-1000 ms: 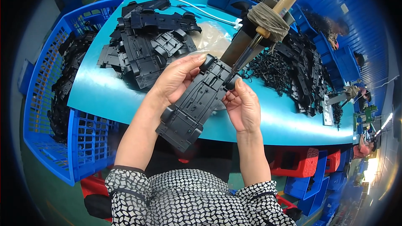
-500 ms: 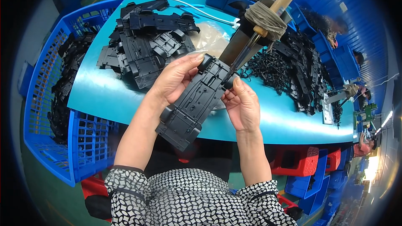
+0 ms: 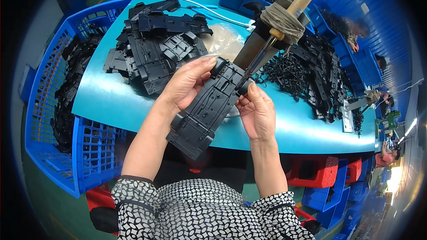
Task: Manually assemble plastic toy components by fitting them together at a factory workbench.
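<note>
Between my hands is a black plastic toy-car chassis (image 3: pixel 207 106), tilted, its moulded side with small pegs facing up. My left hand (image 3: pixel 189 82) is closed on its upper left edge, thumb at a wheel. With thumb and bent fingers, my right hand (image 3: pixel 257 109) pinches the wheel on the upper right side. A soldering iron (image 3: pixel 271 40) with a wooden handle is bound with cloth strips to a stand, its shaft slanting down to the chassis's upper end. Its tip meets the part near the right wheel; whether it touches cannot be made out.
Behind my left hand, a heap of black chassis (image 3: pixel 153 49) lies on the turquoise table (image 3: pixel 115 106). Small black parts (image 3: pixel 287 73) and more chassis (image 3: pixel 322 80) are piled at right. A blue crate (image 3: pixel 93 155) stands at left, a white cable (image 3: pixel 195 2) crosses behind, red stools (image 3: pixel 313 171) stand below.
Almost nothing differs. The chassis and both hands stay in nearly the same place under the iron, with only a very slight shift.
</note>
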### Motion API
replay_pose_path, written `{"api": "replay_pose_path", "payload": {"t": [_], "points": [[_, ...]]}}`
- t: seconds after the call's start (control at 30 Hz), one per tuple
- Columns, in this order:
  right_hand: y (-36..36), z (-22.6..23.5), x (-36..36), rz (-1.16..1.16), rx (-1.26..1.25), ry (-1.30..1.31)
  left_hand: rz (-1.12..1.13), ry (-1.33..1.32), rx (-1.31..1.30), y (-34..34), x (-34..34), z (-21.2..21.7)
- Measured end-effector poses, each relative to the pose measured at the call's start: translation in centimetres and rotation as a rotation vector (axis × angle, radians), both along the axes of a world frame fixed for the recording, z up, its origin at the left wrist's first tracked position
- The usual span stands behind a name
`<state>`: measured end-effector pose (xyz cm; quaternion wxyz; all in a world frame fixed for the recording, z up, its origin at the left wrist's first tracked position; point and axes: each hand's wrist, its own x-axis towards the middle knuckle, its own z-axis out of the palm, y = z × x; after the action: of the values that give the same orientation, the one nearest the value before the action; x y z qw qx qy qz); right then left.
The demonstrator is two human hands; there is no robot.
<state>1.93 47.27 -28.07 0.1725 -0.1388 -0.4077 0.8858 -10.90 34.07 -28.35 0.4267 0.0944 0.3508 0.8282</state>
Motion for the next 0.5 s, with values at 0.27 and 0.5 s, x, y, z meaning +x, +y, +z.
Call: {"api": "replay_pose_path", "payload": {"t": [0.27, 0.5], "points": [[-0.03, -0.1, -0.07, -0.01, 0.002, -0.012, 0.001, 0.019, 0.007, -0.07, 0.04, -0.02], [-0.08, -0.1, -0.14, -0.019, 0.01, -0.012, 0.015, 0.038, -0.004, -0.04, -0.08, -0.44]]}}
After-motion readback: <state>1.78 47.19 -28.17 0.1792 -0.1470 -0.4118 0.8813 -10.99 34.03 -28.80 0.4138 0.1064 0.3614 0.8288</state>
